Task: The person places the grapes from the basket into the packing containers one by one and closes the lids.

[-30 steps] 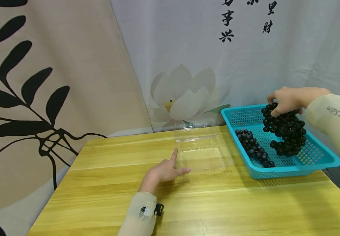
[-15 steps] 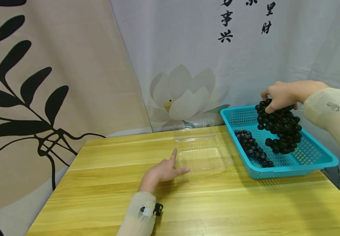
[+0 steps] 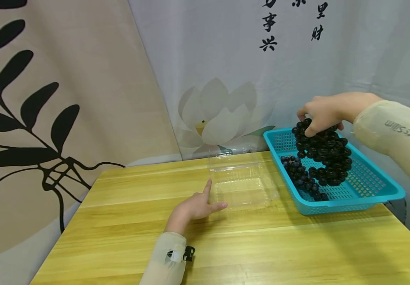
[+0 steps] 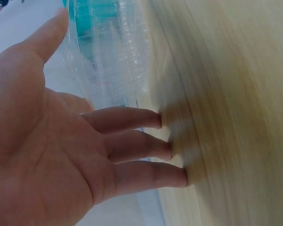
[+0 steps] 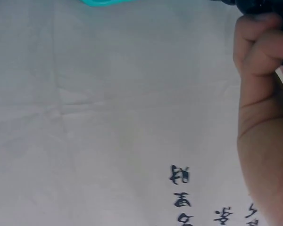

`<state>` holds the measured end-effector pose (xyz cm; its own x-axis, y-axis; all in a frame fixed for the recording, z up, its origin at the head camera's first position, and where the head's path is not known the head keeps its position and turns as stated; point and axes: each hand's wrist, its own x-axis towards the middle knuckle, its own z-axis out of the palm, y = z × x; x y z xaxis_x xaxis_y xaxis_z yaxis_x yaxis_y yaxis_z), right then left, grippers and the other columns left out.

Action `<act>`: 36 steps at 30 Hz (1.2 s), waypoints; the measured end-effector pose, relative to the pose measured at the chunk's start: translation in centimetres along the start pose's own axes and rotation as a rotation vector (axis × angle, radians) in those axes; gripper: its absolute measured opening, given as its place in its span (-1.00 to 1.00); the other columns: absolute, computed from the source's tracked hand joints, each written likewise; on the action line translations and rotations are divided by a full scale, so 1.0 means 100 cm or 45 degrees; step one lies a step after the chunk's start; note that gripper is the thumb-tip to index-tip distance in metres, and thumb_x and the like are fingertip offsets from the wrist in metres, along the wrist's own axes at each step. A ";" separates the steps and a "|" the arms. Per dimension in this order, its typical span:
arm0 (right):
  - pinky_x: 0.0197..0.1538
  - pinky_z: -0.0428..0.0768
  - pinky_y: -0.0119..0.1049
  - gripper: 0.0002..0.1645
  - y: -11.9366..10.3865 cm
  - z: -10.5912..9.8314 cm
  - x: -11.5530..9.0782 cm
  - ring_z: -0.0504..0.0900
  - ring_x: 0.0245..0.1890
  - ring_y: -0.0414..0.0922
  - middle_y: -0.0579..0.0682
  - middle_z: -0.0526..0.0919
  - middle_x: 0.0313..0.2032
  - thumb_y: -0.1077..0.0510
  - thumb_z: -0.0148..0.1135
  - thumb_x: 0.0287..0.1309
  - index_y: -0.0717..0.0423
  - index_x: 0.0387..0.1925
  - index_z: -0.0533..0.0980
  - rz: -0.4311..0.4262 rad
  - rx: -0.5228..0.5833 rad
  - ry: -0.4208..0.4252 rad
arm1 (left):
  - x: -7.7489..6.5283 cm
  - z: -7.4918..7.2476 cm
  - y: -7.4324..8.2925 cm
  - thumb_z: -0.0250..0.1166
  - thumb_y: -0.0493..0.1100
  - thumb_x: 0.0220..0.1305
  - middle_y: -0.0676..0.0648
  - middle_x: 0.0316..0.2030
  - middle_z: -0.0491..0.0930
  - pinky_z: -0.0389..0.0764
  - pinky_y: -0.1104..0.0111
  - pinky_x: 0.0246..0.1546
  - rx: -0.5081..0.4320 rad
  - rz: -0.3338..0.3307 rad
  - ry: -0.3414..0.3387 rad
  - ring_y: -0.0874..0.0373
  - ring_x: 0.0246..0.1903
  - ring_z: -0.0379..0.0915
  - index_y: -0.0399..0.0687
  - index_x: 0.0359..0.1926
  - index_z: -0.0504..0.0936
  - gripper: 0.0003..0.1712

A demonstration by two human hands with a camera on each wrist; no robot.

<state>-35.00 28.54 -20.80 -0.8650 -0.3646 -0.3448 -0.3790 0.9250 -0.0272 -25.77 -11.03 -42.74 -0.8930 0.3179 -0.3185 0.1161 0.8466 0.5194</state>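
My right hand (image 3: 324, 113) grips a big bunch of dark grapes (image 3: 327, 154) from above, and the bunch hangs over a blue plastic basket (image 3: 354, 206). Inside that basket, along its left side, lies a second, narrower bunch of dark grapes (image 3: 301, 176). In the right wrist view, curled fingers (image 5: 262, 52) hold the grapes at the top right corner, mostly cut off. A clear plastic clamshell box (image 3: 242, 192) sits with its lid raised at the back. Beside its left front corner is my left hand (image 3: 195, 206), thumb and index finger spread; several fingertips touch the tabletop in the left wrist view.
The wooden table (image 3: 119, 225) ends at a fabric backdrop (image 3: 148, 91) printed with leaves, a lotus and writing. The basket stands at the table's right side, with its right end close to the edge. Between box and basket is a narrow strip of wood.
The right hand has moved left and slightly up with the bunch of grapes, which now partly covers the second bunch in the head view. My left hand stays by the box.
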 end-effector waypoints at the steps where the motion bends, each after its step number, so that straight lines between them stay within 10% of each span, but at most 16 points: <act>1: -0.62 0.63 -0.16 -0.20 -0.003 -0.001 0.000 0.50 -0.70 -0.08 0.65 0.27 0.34 0.01 0.30 0.33 0.29 0.48 0.33 -0.002 -0.005 -0.002 | 0.000 0.000 0.000 0.20 0.51 0.41 -0.44 0.27 0.62 0.46 -0.18 0.47 0.001 -0.002 0.002 -0.30 0.33 0.57 0.11 0.74 -0.44 0.33; 10: -0.58 0.67 -0.13 -0.19 -0.025 -0.007 -0.003 0.56 -0.72 -0.06 0.52 0.44 0.22 0.01 0.31 0.31 0.27 0.48 0.35 -0.040 -0.046 -0.002 | 0.000 0.001 -0.001 0.19 0.51 0.42 -0.44 0.33 0.58 0.45 -0.19 0.48 0.007 0.000 0.006 -0.31 0.37 0.53 0.12 0.74 -0.45 0.32; 21: -0.55 0.70 -0.14 -0.21 -0.043 -0.016 -0.008 0.56 -0.76 -0.10 0.01 0.48 -0.48 -0.01 0.31 0.29 0.23 0.45 0.37 -0.073 -0.103 -0.007 | 0.001 0.001 -0.001 0.20 0.50 0.42 -0.44 0.31 0.60 0.44 -0.17 0.49 -0.008 -0.002 0.008 -0.30 0.35 0.55 0.10 0.74 -0.43 0.32; 36: -0.57 0.69 -0.13 -0.25 -0.049 -0.025 -0.015 0.57 -0.78 -0.09 0.04 0.51 -0.46 0.00 0.33 0.27 0.23 0.40 0.41 -0.108 -0.121 0.046 | 0.002 0.001 -0.002 0.18 0.50 0.44 -0.46 0.30 0.59 0.45 -0.17 0.49 0.007 -0.004 0.014 -0.30 0.33 0.56 0.10 0.74 -0.45 0.31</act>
<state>-32.63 24.28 -17.79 -0.8391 -0.4462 -0.3111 -0.4793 0.8770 0.0350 -25.95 -11.04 -43.01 -0.8981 0.3103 -0.3117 0.1154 0.8501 0.5138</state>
